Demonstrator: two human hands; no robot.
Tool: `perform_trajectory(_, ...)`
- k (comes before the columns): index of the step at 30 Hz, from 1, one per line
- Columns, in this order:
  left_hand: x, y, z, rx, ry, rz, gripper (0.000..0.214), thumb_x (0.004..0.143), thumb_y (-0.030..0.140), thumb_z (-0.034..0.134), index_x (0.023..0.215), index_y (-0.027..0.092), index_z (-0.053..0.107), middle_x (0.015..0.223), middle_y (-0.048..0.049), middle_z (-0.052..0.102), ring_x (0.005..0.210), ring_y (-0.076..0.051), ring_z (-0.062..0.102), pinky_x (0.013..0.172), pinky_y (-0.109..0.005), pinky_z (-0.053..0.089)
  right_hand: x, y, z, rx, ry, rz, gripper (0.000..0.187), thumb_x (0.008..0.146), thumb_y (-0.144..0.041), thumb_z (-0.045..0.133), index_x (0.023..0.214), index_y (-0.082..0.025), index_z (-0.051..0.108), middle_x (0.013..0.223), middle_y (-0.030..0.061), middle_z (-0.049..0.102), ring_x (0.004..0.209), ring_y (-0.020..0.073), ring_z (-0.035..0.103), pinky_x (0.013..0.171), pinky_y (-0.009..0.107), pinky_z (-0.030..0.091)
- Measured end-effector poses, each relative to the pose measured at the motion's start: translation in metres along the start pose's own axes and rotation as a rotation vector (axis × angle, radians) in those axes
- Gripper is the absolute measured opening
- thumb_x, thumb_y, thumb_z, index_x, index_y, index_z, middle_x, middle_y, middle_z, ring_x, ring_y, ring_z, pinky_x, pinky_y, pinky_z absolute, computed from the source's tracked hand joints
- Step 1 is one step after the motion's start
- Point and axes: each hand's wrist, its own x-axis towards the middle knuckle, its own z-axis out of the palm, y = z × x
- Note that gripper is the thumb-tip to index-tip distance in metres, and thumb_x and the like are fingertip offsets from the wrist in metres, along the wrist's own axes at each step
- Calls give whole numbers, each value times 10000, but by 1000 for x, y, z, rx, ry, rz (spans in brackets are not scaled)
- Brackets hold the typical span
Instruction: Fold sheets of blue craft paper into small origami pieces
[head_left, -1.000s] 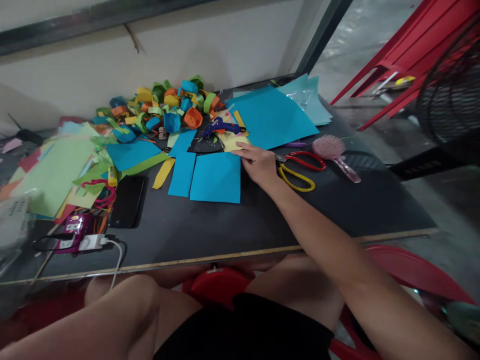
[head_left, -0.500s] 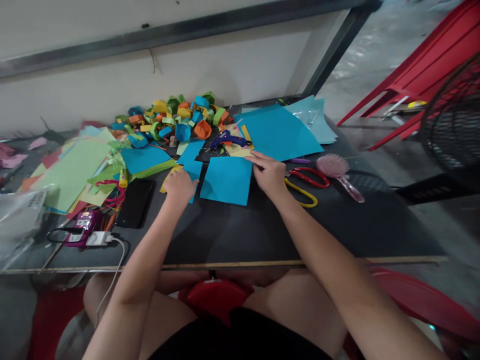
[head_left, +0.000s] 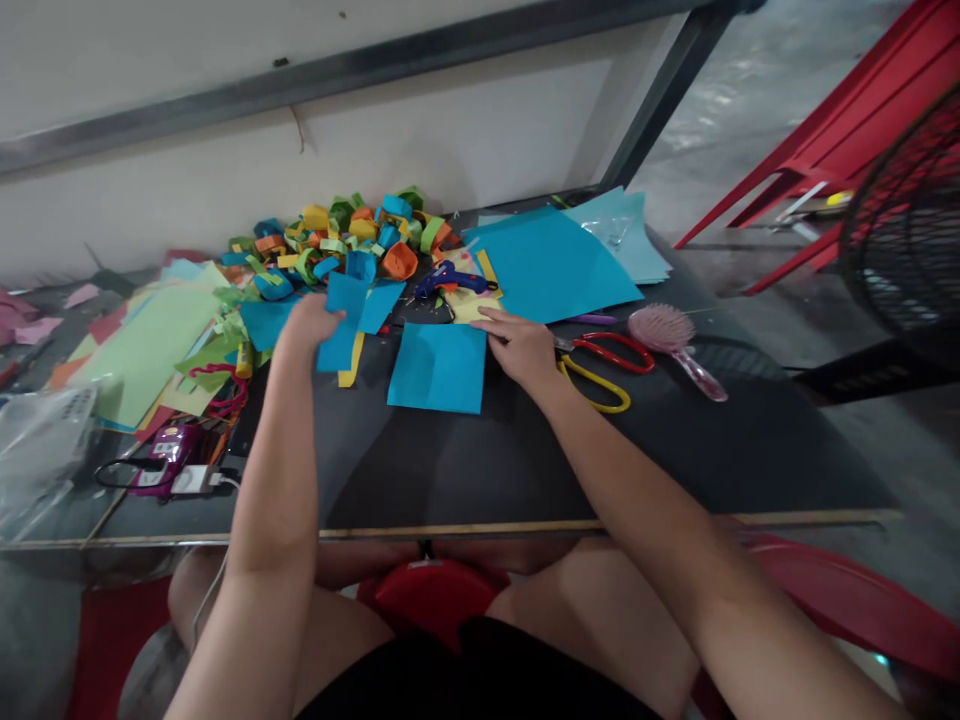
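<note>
My left hand (head_left: 306, 325) is closed on a narrow piece of blue paper (head_left: 341, 335), its thumb over the paper's left edge. It is raised above the table's left part and hides most of the black phone. A blue paper square (head_left: 437, 368) lies flat in front of me. My right hand (head_left: 527, 350) reaches to the square's upper right corner with fingers stretched out, the fingertips at its edge. A yellow paper strip (head_left: 351, 365) shows beside the narrow blue piece. Scissors (head_left: 596, 385) with one red and one yellow handle lie right of my right hand.
Folded paper pieces (head_left: 352, 235) are heaped at the back, near a blue glue gun (head_left: 454, 280). Large blue sheets (head_left: 559, 265) lie behind my right hand. A pink hairbrush (head_left: 667, 330) is at right, coloured paper (head_left: 154, 345) and a purple device (head_left: 172, 455) at left.
My left hand has moved left and away from me, lifting the narrow blue paper off the yellow strip. My right hand and the blue square have shifted slightly left in view.
</note>
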Motion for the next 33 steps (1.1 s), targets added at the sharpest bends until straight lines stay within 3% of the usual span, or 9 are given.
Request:
perform_trajectory(4,27,8,-6,169,-48,-56,307,804,257,697,1046,81,628,1168,-214,659,1211,-398,561,1015,-591,422,0,0,2,14,-10,-37,355,876,-160,480,1083,-288,739,1175,-19,702,1097,207,675,900,380,582)
perform_trajectory(8,5,38,6,241,199,158,680,860,277,629,1445,111,326,1573,-172,272,1464,-376,215,1155,-637,209,-1,-2,3,-40,90,-31,372,876,-149,467,1113,-266,729,1122,2,726,1077,200,684,886,345,580)
perform_trajectory(10,-25,53,14,221,176,316,608,918,356,522,1457,147,335,1555,-137,330,1447,-349,269,1141,-592,277,0,-2,3,-99,78,-15,369,868,-144,481,1107,-270,732,1128,7,725,1059,207,690,841,338,590)
perform_trajectory(13,-74,66,32,228,-60,550,548,960,437,396,1465,226,371,1569,-71,324,1447,-283,295,1146,-486,312,1,-3,4,-176,-80,-58,385,865,-124,487,1119,-286,726,1190,12,702,1048,228,689,801,365,595)
perform_trajectory(16,-103,62,53,272,-254,597,526,985,468,295,1476,293,361,1603,-15,237,1478,-244,232,1146,-439,306,1,-7,2,-249,-275,-139,476,838,-29,435,1148,-254,716,1251,49,669,1116,267,646,851,429,576)
perform_trajectory(19,-107,50,66,301,-353,547,563,990,505,221,1494,277,328,1594,-15,258,1477,-203,236,1171,-406,266,-2,-16,-3,-272,-284,-134,483,844,-30,410,1204,-198,685,1273,90,653,1161,290,608,912,478,543)
perform_trajectory(23,-102,43,68,292,-342,549,609,975,556,229,1506,265,298,1597,-12,247,1480,-194,225,1178,-406,244,-6,-26,-4,-172,-161,-73,368,920,-214,451,1212,-197,674,1198,97,685,1108,279,610,900,446,538)
perform_trajectory(28,-103,45,63,257,-341,539,621,965,551,275,1490,224,338,1575,-40,303,1464,-207,271,1169,-402,267,-4,-20,7,-174,-158,75,298,872,-405,585,1024,-207,747,944,127,688,947,289,615,699,381,523)
perform_trajectory(33,-110,51,57,156,-102,574,490,959,382,343,1334,141,548,1405,-115,549,1353,-254,458,1162,-456,294,-3,-16,7,-78,-224,207,320,847,-387,620,1081,-192,717,765,62,642,716,200,585,576,302,419)
